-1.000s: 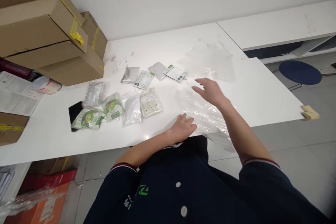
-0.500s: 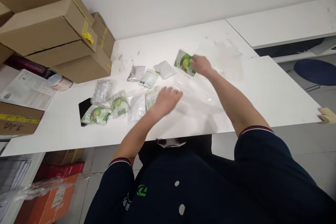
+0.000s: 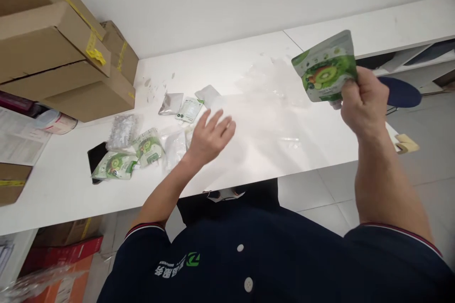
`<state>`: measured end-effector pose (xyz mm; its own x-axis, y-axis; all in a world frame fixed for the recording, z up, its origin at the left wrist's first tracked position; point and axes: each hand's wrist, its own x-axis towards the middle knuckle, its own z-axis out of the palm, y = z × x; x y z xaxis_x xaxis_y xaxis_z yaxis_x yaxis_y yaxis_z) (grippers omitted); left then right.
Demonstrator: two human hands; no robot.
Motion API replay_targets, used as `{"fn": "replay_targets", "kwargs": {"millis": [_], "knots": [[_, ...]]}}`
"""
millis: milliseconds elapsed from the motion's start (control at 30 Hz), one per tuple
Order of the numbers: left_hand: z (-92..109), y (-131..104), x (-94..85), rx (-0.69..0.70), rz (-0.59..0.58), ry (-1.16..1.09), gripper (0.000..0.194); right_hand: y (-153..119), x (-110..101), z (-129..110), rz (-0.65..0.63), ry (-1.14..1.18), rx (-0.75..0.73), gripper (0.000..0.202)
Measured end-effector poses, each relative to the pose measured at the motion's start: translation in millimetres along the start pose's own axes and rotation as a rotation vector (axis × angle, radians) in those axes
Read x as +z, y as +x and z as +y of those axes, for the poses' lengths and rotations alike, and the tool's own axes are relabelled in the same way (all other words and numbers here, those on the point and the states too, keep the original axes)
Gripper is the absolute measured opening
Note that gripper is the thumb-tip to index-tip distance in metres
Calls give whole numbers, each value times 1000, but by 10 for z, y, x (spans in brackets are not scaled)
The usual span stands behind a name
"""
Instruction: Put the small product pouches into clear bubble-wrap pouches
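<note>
We hold our right hand (image 3: 362, 104) raised off the table, fingers closed around the lower edge of a green kiwi-print pouch (image 3: 325, 66), which stands nearly upright in the air above the right end of the white table (image 3: 320, 147), printed face toward us. Our left hand (image 3: 209, 135) hovers low over the table with its fingers spread and nothing in its grasp, just above a sheet of clear plastic film (image 3: 273, 104) that lies flat across the middle of the tabletop. Just left of that hand lie several small packets (image 3: 145, 147), some green-printed, some clear, and one silver sachet (image 3: 170, 102) farther back. A dark phone (image 3: 95, 155) lies partly under the leftmost packets. Cardboard boxes (image 3: 60, 52) are stacked at the far left against the wall
</note>
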<state>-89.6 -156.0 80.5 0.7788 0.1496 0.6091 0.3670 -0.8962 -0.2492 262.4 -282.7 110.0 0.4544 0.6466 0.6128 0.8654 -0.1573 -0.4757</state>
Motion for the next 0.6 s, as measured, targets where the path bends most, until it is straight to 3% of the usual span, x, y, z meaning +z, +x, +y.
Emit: {"fn": "replay_targets", "kwargs": {"millis": [100, 233, 300, 400, 500, 600], "knots": [[320, -470, 186, 104, -124, -13, 24, -452, 181, -90, -43, -104, -229, 41], [620, -901, 419, 108, -246, -6, 25, -1209, 697, -95, -409, -113, -636, 45], [712, -1004, 469, 70, -274, -3, 25, -1532, 853, -85, -517, -80, -774, 47], [802, -1031, 464, -14, -320, -27, 26, -1785, 866, -117, -557, -97, -767, 53], [862, -968, 432, -66, -412, -91, 26, -1824, 768, -208, -605, -135, -634, 57], [895, -891, 426, -111, -508, -172, 28, -1833, 722, -277, -733, -95, -564, 61]]}}
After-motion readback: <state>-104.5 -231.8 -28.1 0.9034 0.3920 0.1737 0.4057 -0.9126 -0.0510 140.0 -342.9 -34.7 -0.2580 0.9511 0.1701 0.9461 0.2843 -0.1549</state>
